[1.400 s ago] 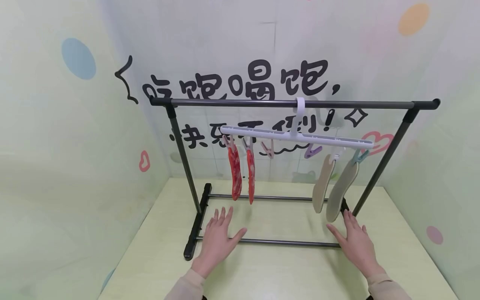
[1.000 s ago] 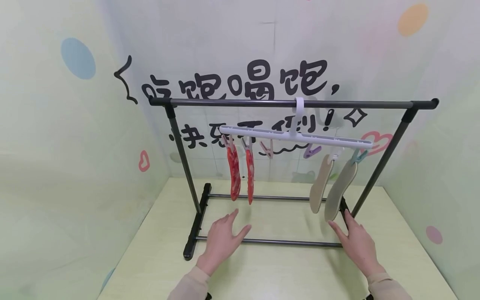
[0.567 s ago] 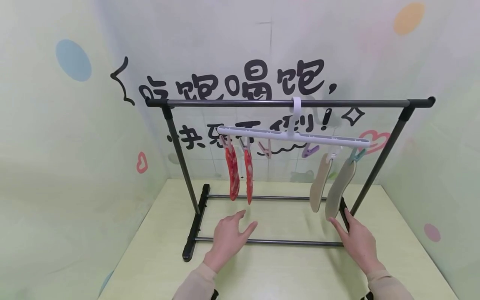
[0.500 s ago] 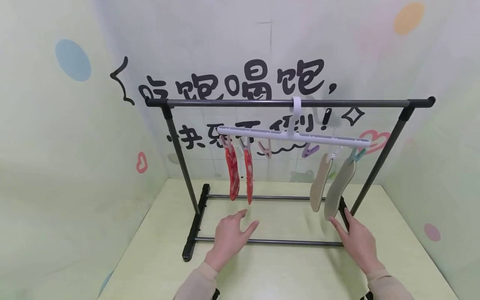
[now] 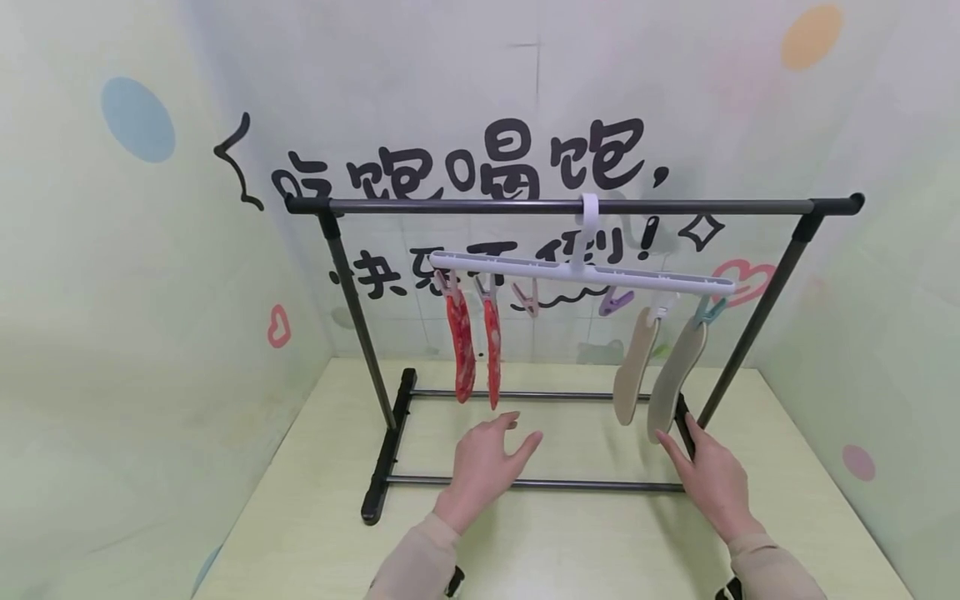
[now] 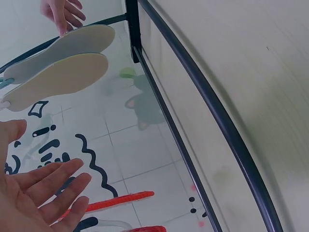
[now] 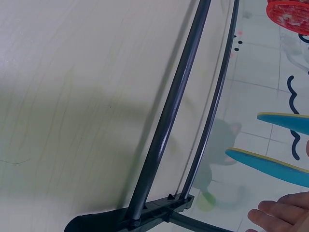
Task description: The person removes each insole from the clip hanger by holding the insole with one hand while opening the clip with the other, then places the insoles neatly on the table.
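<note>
My left hand [image 5: 486, 467] reaches over the front lower bar, holding nothing, fingers relaxed and thumb apart, below two red, white-marbled sausages [image 5: 462, 350]. In the left wrist view its fingers [image 6: 60, 188] spread near one sausage. My right hand [image 5: 712, 479] is beside the lower end of a grey insole [image 5: 675, 383]. Its thumb is at the insole's edge; the other fingers [image 7: 280, 212] stand apart from it in the right wrist view. A beige insole [image 5: 636, 371] hangs alongside. Clips suspend sausages and insoles from a pale lilac hanger [image 5: 525, 266].
The hanger hooks over the top bar [image 5: 450, 206] of a black rack, tilted down to the right. A pink clip [image 5: 529, 298] and a purple clip [image 5: 617, 301] hang mid-hanger. The rack's feet [image 5: 388, 454] and lower bars [image 5: 592, 485] stand on a pale table [image 5: 562, 550].
My left hand has moved right, its fingers turning inward and bending slightly. The right thumb has come up to the grey insole's lower end. The whole head view has shifted slightly.
</note>
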Available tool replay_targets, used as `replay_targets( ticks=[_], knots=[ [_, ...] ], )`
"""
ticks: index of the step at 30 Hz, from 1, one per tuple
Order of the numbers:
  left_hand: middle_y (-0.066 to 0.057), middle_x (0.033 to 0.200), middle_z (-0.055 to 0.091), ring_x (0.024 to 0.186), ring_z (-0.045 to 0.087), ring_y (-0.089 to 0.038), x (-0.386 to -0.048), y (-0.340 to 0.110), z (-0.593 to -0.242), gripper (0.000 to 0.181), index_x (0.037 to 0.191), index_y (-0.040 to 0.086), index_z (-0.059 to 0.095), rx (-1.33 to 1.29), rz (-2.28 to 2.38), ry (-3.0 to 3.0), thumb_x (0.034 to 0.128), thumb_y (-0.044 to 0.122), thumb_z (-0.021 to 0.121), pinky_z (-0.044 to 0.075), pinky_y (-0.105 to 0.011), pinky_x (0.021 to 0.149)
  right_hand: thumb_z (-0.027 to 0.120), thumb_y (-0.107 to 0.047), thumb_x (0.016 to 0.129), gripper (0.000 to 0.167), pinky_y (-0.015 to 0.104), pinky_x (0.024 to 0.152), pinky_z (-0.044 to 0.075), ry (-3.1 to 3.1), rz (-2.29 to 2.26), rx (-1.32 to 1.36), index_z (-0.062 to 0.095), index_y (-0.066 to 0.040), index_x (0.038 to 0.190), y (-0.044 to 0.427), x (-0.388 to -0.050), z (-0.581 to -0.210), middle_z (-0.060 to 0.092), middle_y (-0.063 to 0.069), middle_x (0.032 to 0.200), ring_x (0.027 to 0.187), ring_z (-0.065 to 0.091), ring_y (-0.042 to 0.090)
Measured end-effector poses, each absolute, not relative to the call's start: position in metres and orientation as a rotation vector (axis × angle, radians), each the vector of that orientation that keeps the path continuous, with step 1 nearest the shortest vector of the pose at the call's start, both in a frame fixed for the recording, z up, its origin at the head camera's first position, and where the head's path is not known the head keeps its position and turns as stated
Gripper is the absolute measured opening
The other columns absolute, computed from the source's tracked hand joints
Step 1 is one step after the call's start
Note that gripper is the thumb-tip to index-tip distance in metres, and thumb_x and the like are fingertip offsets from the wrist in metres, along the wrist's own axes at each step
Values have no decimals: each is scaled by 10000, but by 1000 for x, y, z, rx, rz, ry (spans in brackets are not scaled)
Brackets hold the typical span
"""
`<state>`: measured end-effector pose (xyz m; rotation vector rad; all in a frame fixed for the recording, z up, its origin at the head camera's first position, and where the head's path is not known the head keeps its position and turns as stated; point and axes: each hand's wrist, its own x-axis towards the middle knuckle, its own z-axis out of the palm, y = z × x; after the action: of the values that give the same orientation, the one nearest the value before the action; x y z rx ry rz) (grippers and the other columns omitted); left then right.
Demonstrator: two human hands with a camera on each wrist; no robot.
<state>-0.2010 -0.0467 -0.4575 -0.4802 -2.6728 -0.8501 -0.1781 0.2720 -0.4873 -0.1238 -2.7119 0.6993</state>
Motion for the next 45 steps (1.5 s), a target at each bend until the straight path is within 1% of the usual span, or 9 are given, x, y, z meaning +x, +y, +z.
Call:
replay_targets(
  ticks=[4, 13, 19, 28, 34, 40, 45],
  knots=[
    [-35, 1067, 755, 894, 713, -237, -202, -38, -455, 532, 1242, 98, 669, -503, -866, -2685, 950, 531, 569, 552, -359, 749, 540, -487, 984, 722, 608, 710, 503, -2704, 694, -125, 448, 82, 1419, 272, -178, -488, 542, 365, 1288, 1037, 601, 559],
    [-4, 1049, 756, 873, 715, -203, -206, -13, -443, 516, 1215, 114, 685, -558, -841, -2655, 957, 541, 551, 538, -313, 715, 556, -484, 976, 707, 605, 693, 501, -2680, 697, -128, 470, 64, 1414, 273, -179, -489, 567, 347, 1275, 1023, 613, 551],
    [8, 1050, 756, 915, 713, -193, -207, 6, -431, 509, 1201, 123, 691, -603, -820, -2625, 960, 546, 542, 541, -302, 723, 573, -468, 972, 686, 613, 709, 498, -2668, 692, -130, 481, 51, 1411, 271, -180, -490, 580, 347, 1252, 1014, 616, 551],
    [26, 1045, 758, 912, 718, -179, -207, 29, -419, 473, 1192, 138, 700, -672, -792, -2582, 963, 523, 550, 544, -306, 753, 607, -415, 962, 640, 617, 722, 499, -2619, 675, -134, 520, 70, 1371, 269, -181, -491, 587, 355, 1235, 1003, 620, 549],
    [32, 1036, 761, 892, 726, -163, -208, 41, -414, 448, 1164, 138, 715, -700, -749, -2534, 954, 507, 572, 549, -285, 707, 626, -380, 955, 610, 617, 717, 501, -2572, 658, -123, 538, 77, 1349, 270, -181, -492, 602, 347, 1217, 985, 626, 544],
    [18, 1007, 767, 852, 730, -161, -210, 50, -405, 454, 1168, 136, 712, -739, -745, -2512, 960, 509, 560, 539, -262, 680, 644, -367, 945, 597, 608, 700, 507, -2543, 646, -113, 558, 89, 1322, 270, -181, -490, 617, 359, 1179, 955, 635, 539],
    [24, 981, 770, 818, 727, -146, -211, 57, -398, 423, 1143, 138, 722, -762, -739, -2460, 953, 490, 587, 531, -244, 648, 667, -350, 930, 582, 607, 684, 506, -2518, 628, -100, 576, 94, 1295, 270, -182, -492, 629, 353, 1163, 933, 642, 534]
  ],
)
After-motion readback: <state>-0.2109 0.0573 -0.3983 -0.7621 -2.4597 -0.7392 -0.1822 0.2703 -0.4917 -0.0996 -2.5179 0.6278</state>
